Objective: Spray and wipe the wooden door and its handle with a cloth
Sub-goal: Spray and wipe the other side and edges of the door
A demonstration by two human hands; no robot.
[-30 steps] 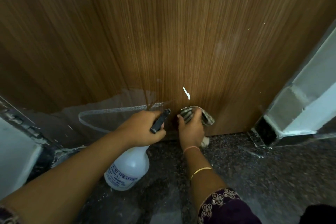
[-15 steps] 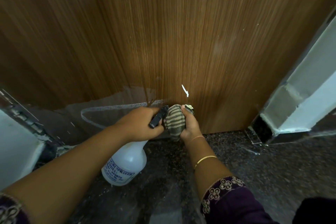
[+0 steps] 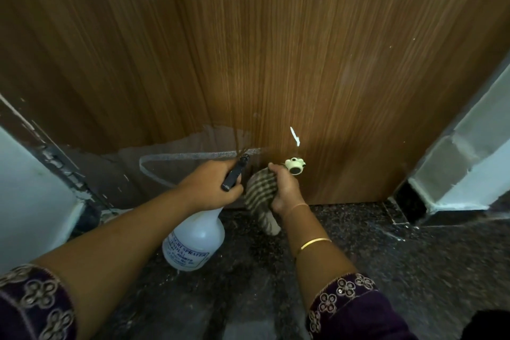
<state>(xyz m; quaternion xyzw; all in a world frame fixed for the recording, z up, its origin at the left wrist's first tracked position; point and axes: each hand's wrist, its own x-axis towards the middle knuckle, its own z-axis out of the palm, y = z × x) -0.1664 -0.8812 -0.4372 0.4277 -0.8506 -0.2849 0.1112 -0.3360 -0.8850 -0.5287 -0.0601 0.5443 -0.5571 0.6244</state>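
Observation:
The wooden door point(image 3: 276, 50) fills the upper view, seen near its bottom edge; its handle is out of view. My left hand point(image 3: 212, 185) grips the black trigger head of a white spray bottle point(image 3: 194, 240), nozzle pointing at the door's lower part. My right hand point(image 3: 285, 188) grips a striped cloth point(image 3: 259, 193) bunched up just in front of the door, beside the left hand. A small cream door stopper point(image 3: 294, 166) with a dark centre shows on the door just above my right hand. A white mark point(image 3: 294, 136) sits on the wood above it.
A worn grey patch point(image 3: 165, 163) with a pale outline covers the door's lower left. Pale wall and frame stand at the left point(image 3: 30, 188) and right point(image 3: 463, 168). Dark speckled stone floor point(image 3: 414, 270) lies below.
My right hand drew the cloth back from the door and left toward the bottle, bunching it up; the cream stopper it covered now shows. The left hand barely shifted.

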